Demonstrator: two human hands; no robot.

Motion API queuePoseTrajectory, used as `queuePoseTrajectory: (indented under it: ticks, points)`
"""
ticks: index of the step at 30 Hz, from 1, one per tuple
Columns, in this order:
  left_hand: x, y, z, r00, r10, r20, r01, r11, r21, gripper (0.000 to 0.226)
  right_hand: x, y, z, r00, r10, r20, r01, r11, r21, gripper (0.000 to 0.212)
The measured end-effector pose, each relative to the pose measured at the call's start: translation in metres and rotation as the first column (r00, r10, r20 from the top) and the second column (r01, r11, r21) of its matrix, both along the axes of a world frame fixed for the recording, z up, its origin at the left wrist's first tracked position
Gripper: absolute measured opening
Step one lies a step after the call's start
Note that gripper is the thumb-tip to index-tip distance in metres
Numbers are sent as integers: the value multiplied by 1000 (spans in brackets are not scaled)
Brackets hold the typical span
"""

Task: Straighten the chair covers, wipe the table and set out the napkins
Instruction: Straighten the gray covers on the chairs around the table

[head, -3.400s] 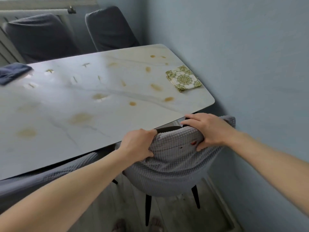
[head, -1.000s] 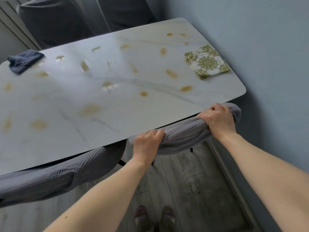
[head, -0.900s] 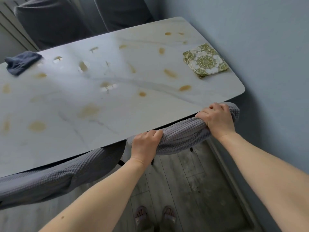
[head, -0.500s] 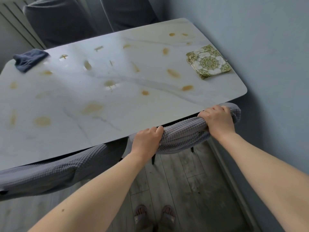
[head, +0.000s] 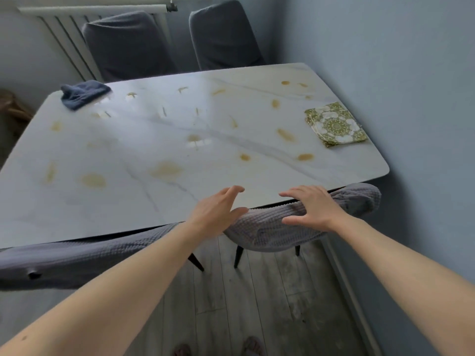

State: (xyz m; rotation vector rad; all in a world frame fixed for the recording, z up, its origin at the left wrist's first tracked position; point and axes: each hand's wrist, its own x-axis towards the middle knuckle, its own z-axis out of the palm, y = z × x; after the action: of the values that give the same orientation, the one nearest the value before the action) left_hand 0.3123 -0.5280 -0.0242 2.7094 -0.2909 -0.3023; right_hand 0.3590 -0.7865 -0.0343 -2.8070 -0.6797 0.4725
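- Both hands gripped the top of the grey chair cover (head: 264,227) half a second ago, and now both have let go
- Left hand (head: 218,211) is open with straight fingers, it is lifted over the edge of the table (head: 128,191) and holds nothing
- Right hand (head: 311,209) is open too, with fingers spread wide; it lies flat on the top of the cover or just over it, I cannot tell which, and it grips nothing
- That cover sits on the chair back by the near right corner of the table, pulled over the top, with a few folds left in the middle
- I think this chair is about done, so the other near cover (head: 77,255) on the left may come next
- Wiping is not started: yellow spots (head: 167,170) are all over the table, and the blue cloth (head: 82,93) lies at the far left corner
- Napkins (head: 335,127) lie in one pile on the table by the wall on the right, not set out yet
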Motion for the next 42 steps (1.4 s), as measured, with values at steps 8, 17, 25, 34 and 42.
queuePoseTrajectory:
  ticks: [8, 17, 25, 34, 42]
  points:
    - [-20, 114, 30, 997, 22, 76, -29, 995, 96, 23, -18, 131, 26, 991, -131, -32, 134, 925, 356, 25]
    - [-57, 294, 49, 984, 138, 116, -146, 987, 63, 17, -46, 317, 37, 973, -212, -87, 225, 810, 542, 17]
    - [-74, 402, 51, 956, 263, 131, -266, 964, -1, 14, -57, 438, 42, 988, -101, -113, 149, 770, 621, 16]
    - [-87, 502, 56, 870, 462, 174, -466, 884, -14, 13, -41, 568, 27, 982, -103, -161, 187, 684, 705, 18]
    - [-90, 630, 50, 785, 600, 150, -598, 799, -64, 11, -26, 708, 15, 969, 4, -248, 175, 699, 693, 19]
